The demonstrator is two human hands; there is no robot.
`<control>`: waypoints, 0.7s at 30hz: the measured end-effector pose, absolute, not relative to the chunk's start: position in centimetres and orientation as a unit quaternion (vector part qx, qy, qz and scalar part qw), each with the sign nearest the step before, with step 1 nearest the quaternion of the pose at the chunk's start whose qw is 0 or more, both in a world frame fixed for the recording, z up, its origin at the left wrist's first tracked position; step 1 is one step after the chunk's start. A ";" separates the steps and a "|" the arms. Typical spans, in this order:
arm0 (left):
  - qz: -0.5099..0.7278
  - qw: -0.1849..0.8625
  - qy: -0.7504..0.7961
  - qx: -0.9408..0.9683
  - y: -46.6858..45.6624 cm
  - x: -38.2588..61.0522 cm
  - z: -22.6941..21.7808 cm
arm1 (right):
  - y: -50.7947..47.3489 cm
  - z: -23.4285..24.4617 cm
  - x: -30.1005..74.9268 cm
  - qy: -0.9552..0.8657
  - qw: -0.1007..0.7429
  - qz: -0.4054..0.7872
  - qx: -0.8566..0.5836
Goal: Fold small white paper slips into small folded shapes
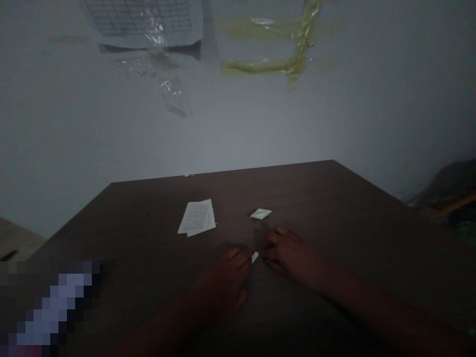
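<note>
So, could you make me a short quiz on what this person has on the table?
1. What small white thing lies between the left hand and the right hand?
2. True or false: in the head camera's view, the stack of printed sheets on the dark wooden table lies to the right of the folded white paper.
3. Which hand is nearer the folded white paper, left or right?

Key: 1. A small piece of white paper. 2. False. 3. Right.

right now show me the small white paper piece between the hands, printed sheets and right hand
small white paper piece (255,257), head view, its exposed tip
printed sheets (196,217), head view, middle of top sheet
right hand (286,254), head view, back of hand
</note>
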State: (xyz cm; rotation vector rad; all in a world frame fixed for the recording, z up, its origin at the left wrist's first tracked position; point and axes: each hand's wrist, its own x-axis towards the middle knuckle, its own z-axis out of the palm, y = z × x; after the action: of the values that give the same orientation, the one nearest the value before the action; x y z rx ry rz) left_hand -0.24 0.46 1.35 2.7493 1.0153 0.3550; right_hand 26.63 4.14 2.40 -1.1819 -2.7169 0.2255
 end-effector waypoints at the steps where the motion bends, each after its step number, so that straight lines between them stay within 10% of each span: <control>1: 0.122 0.091 0.340 0.928 0.5 -0.3 1.3 | 4.0 2.4 26.5 -0.913 0.085 0.058 -0.394; 21: 0.153 0.177 0.385 0.893 1.5 -0.5 0.9 | 4.1 -0.4 24.5 -0.910 0.124 0.067 -0.390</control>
State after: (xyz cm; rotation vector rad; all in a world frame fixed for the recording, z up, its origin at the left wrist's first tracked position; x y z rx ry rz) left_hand -0.47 1.53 0.92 2.5275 1.0910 0.4322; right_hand 24.46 4.13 -0.42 -1.1380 -2.6523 0.1945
